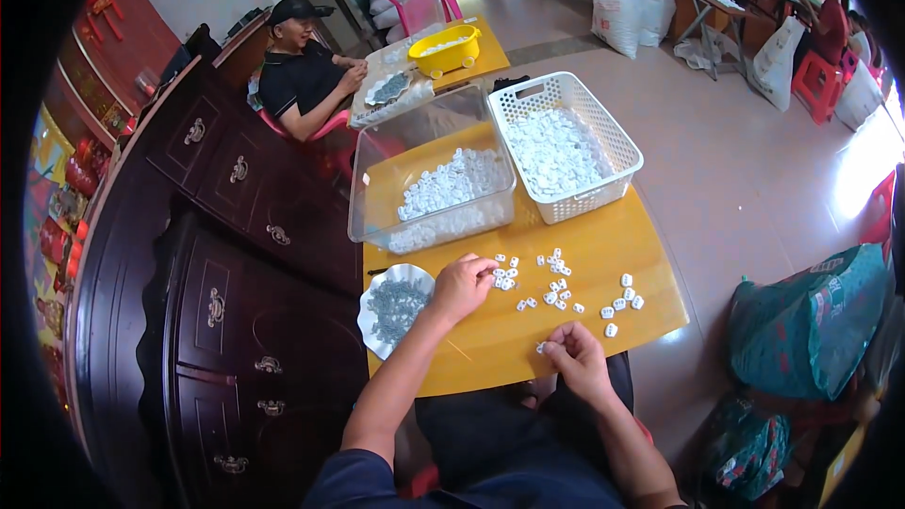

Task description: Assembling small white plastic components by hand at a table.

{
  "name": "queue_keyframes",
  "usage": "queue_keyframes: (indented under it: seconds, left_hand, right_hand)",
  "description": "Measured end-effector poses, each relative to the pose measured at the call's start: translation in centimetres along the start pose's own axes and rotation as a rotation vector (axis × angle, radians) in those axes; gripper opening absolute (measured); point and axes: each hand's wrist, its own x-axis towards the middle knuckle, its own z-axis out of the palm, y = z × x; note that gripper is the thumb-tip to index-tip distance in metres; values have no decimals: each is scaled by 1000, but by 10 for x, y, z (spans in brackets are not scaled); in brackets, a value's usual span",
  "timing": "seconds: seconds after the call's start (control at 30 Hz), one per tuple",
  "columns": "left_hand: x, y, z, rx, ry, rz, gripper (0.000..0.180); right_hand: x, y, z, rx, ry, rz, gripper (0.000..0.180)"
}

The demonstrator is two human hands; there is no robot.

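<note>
My right hand [579, 360] is near the table's front edge, thumb and fingers pinching a small white plastic piece [541, 347] with dark marks. My left hand [460, 288] reaches over the table, its fingers drawn together beside a small cluster of similar white pieces [507, 279]. Whatever lies between its fingertips is hidden. Several more pieces [556, 299] are scattered ahead of my right hand, and another loose group [619, 304] lies farther right. By my left forearm is a white scalloped plate [366, 322] heaped with small grey parts [400, 309].
Across the yellow table [650, 250] stand a clear plastic bin [363, 193] and a white perforated basket [615, 153], both holding many white pieces. A person [300, 75] sits at a farther table with a yellow tub [445, 55]. Dark drawers [255, 302] line the left; a green bag [801, 325] stands right.
</note>
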Motion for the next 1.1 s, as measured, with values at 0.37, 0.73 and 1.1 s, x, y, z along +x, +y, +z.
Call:
queue_keyframes:
  seconds: [0.37, 0.73, 1.1]
  left_hand:
    - [5, 12, 0, 124, -52, 51, 13]
    - [3, 15, 6, 238, 110, 99, 8]
    - [-78, 113, -3, -110, -148, 116, 7]
  right_hand:
    - [-3, -1, -1, 34, 13, -8, 10]
    - [-5, 0, -2, 52, -2, -18, 8]
    - [1, -4, -13, 422, 106, 30, 11]
